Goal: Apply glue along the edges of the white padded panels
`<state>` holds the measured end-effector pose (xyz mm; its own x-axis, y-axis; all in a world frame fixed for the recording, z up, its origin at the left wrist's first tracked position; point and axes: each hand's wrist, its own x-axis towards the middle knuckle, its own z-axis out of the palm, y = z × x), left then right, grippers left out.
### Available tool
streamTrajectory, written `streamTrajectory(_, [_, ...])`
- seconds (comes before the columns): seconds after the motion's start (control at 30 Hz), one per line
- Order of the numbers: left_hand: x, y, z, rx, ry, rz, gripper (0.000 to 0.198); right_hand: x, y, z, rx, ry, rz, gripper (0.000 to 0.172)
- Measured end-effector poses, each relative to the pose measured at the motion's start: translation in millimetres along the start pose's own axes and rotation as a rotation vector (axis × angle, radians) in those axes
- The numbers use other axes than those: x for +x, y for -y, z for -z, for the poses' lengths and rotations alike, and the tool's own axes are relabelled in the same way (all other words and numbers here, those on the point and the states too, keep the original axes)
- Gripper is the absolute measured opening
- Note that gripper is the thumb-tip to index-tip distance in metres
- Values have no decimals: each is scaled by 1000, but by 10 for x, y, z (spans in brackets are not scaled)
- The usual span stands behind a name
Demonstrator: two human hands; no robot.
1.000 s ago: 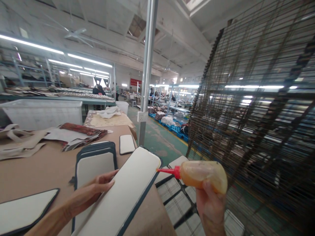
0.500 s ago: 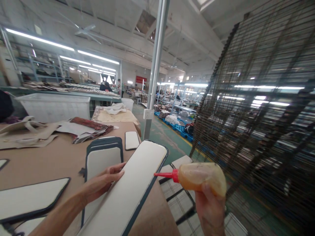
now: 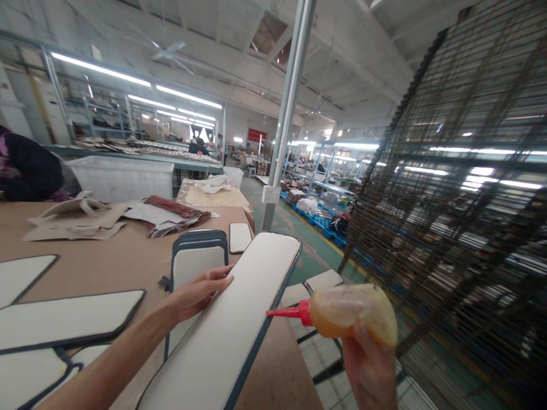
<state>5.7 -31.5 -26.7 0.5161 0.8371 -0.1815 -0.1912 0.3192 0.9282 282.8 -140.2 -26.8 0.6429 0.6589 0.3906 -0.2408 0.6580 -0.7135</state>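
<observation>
A long white panel with dark blue edging [image 3: 231,302] is tilted up over the table. My left hand [image 3: 203,293] grips its left edge, thumb on the white face and the other fingers partly hidden. In my right hand [image 3: 370,364] is a clear squeeze bottle [image 3: 352,310] of amber liquid, lying sideways. Its red nozzle tip meets the panel's right edge, where white face and dark border join. Behind my left hand lies a stack of similar dark-edged panels [image 3: 200,263].
More edged panels [image 3: 68,319] lie on the brown table [image 3: 149,273] at left. Beige fabric pieces [image 3: 81,219] rest farther back. A tall wire rack [image 3: 448,199] stands at right, with panels on its low shelf. A metal post [image 3: 288,108] rises beyond the table; a person in dark clothing [image 3: 32,165] is at far left.
The nozzle has slid down along the panel's right edge towards me. The view has turned slightly left, bringing more of the table and the person at left into sight.
</observation>
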Motion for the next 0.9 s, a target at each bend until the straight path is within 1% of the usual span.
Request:
streamTrajectory(0.17, [14,-63,-12,24,-24,2,63,-57,9,6,-11,35,-43,42])
streamTrajectory(0.33, [27,-154,-36,15,-60,-2,63,-119,57,-34,25,24,-86,35])
streamTrajectory(0.53, [74,-232,-48,26,-73,-12,59,-170,82,-4,8,39,-134,39])
streamTrajectory(0.73, [156,-286,-55,8,-92,-22,52,-237,86,15,-39,47,-126,48])
streamTrajectory(0.9, [195,-347,-81,6,-115,-28,46,-297,98,37,-39,52,-138,45])
